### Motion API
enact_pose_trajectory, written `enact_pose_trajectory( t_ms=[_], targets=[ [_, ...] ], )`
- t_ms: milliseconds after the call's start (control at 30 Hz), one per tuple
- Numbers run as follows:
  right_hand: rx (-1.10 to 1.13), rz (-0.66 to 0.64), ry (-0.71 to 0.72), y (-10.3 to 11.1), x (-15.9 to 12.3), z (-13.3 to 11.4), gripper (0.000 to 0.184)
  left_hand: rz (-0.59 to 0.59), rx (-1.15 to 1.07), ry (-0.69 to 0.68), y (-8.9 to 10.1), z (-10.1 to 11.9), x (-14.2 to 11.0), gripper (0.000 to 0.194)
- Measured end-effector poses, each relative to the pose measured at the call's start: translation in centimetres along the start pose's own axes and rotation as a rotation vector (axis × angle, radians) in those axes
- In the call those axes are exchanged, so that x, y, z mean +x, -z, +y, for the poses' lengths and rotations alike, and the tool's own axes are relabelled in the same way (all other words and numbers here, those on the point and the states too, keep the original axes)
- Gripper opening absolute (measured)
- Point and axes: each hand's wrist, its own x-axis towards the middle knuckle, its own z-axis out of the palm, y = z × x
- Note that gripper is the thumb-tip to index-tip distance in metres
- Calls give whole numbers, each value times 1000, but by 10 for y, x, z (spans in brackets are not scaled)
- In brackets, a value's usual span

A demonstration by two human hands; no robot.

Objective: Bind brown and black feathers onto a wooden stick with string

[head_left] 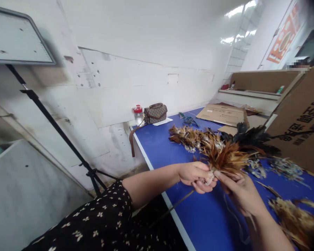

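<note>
My left hand (197, 176) is closed around the pale, bound base of a bunch of orange-brown feathers (229, 157). Thumb and fingers of my right hand (242, 191) pinch at that same base, touching my left fingertips. The feathers fan out away from me, above both hands. A thin pale string (235, 218) hangs below my right hand. Just behind the bunch, a row of brown feather clusters (188, 136) lies on the blue table (162, 144). Dark feathers (243, 134) rise to the right of it.
Loose tan feathers (298, 219) lie at the lower right, near tangled light strands (286, 167). A large cardboard box (300, 118) stands on the right, with flat cardboard (222, 114) behind. A handbag (155, 113) and red-lidded jar (138, 115) occupy the far corner. A tripod (60, 129) stands left.
</note>
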Motion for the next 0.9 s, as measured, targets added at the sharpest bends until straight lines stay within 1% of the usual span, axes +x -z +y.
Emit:
enact_pose_trajectory(
  t_ms=[100, 267, 333, 400, 500, 567, 667, 767, 833, 900],
  targets=[
    [34, -62, -33, 2, -2, -4, 52, -40, -81, 24, 0, 0, -5, 56],
    [-3, -192, -100, 7, -4, -8, 55, -58, -169, 114, 0, -2, -8, 48],
    [-7, -171, -90, 6, -4, -9, 58, -55, -172, 124, 0, -2, -7, 45],
    [-10, -108, -70, 3, -3, -9, 59, -34, -162, 116, 0, -1, -6, 41],
    [-15, 0, -53, 0, 0, -6, 60, 36, -137, 82, -3, 0, -4, 36],
    [-5, 43, -33, 1, 2, -1, 59, 97, -125, 29, -6, -2, -3, 36],
    [11, 57, -32, 2, 4, 6, 60, 202, -99, -88, -12, -11, -1, 47],
    [9, 110, -64, 4, 5, 13, 62, 357, -49, -242, -20, -24, 0, 59],
    [4, 122, -69, 3, 6, 16, 61, 470, 33, -322, -25, -31, 0, 64],
    [10, 108, -68, 2, 5, 18, 58, 553, 144, -346, -30, -36, -1, 69]
  ],
)
